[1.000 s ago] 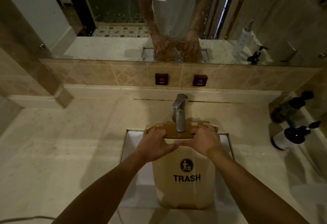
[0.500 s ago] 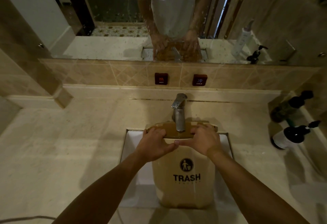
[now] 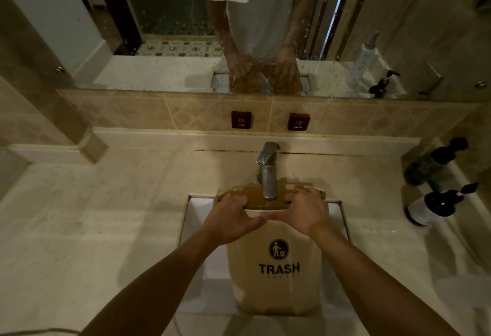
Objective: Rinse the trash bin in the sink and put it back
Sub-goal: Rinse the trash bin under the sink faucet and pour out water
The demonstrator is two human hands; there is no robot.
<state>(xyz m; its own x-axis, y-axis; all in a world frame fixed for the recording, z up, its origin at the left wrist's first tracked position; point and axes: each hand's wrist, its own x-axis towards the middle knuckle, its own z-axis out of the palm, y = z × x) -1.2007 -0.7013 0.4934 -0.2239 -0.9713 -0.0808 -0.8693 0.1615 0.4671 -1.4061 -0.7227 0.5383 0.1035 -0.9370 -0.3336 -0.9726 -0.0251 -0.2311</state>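
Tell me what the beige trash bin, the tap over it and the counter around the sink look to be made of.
Beige trash bin with black TRASH print: likely plastic, smooth with a dull sheen, thin rim where both hands grip.
Grey tap: metal, brushed silvery look with soft highlights.
Cream speckled counter: probably polished stone or a stone-look composite; fine flecks and faint glare suggest so.

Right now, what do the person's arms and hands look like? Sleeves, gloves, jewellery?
Both forearms are bare to the bottom edge of the head view: no sleeves show. The left hand and right hand are bare too, with no gloves, rings, watch or wristband visible. The mirror reflection shows a light sleeveless-looking top above the arms.
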